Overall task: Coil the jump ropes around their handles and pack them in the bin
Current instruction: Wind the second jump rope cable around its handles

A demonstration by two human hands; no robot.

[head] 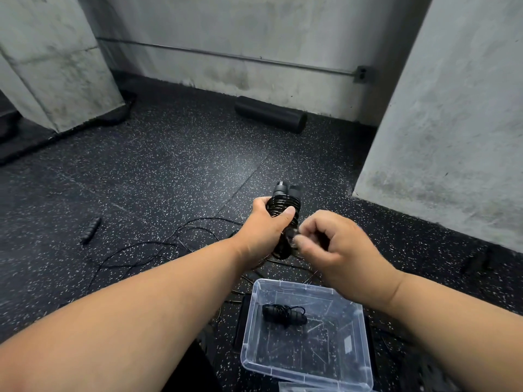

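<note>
I see a black rubber floor (169, 165) with tiny white dots, a see-through plastic bin (365, 349), shiny black coiled rope (283, 206), and grey stained walls (226, 29).

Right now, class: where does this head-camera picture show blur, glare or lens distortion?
Head view: the right hand is motion-blurred at its fingertips; the left hand gripping the coiled jump rope is sharper; the clear bin shows soft glare; the wide lens bows the walls and stretches the forearms.
</note>
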